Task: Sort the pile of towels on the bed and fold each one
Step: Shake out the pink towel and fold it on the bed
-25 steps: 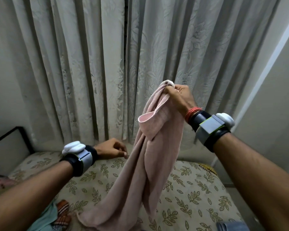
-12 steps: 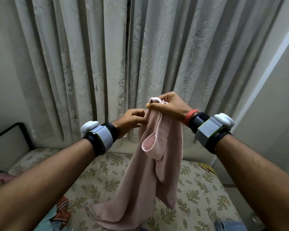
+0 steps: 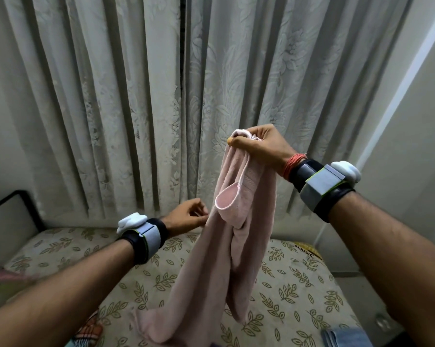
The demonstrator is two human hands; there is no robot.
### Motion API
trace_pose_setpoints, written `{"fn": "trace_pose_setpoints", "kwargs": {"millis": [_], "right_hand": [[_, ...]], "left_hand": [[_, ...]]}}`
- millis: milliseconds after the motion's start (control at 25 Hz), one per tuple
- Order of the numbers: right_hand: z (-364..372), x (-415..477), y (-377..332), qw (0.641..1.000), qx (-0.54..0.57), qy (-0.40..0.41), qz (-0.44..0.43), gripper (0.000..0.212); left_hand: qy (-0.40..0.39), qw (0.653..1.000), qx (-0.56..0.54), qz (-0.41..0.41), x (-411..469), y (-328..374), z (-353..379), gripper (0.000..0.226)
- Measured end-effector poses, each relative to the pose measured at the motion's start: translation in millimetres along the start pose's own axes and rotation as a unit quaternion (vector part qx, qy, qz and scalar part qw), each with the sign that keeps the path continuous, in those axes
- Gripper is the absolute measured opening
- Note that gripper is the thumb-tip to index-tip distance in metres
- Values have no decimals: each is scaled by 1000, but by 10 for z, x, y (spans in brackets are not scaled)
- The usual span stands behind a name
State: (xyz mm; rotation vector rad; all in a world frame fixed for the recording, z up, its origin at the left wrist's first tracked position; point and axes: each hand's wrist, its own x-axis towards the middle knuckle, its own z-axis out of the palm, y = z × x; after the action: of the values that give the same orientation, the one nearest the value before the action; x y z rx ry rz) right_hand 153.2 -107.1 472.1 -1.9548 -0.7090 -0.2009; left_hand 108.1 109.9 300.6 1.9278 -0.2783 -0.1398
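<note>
Landmark: pale pink terry towel, hanging lengthwise in mid-air, bunched into long folds, with one hemmed corner turned over into a loop near the top.
Right hand: at the towel's top, fingers and thumb curled tight round the gathered corner and bearing its weight; a bit of hem pokes out above the fist.
Left hand: just left of the towel, roughly a third of the way down, fingers curled, tips at the left edge; pinching or only touching, cannot tell.
Towel edges: left edge slanting from the fist past the left fingertips down to the sheet; lower left end resting on the bed; right fold hanging free, tip close above the sheet.
Bed: below the towel, covered in a cream sheet with an olive leaf print.
Open room: bare sheet right of the towel up to the right forearm, and left of it behind the left wrist.
Curtain: behind the towel, pleated off-white floral fabric reaching down to the bed's far edge.
Other cloth: red checked cloth below-left of the towel; blue folded cloth below-right, both at the frame's bottom edge.
</note>
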Motion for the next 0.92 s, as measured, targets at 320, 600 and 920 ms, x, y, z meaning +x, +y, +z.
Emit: {"fn": "trace_pose_setpoints", "kwargs": {"millis": [320,600,920], "right_hand": [[117,-58,-32,998,-11,-62,0,48],[-1,-118,29,999,9,-17,33,32],[126,-153,34,996,-23,-85,32,30]], "left_hand": [[-74,990,122,4,164,75,24,21],[-67,997,27,1,23,-100,46,20],[19,991,-121,58,105,530,87,34]]}}
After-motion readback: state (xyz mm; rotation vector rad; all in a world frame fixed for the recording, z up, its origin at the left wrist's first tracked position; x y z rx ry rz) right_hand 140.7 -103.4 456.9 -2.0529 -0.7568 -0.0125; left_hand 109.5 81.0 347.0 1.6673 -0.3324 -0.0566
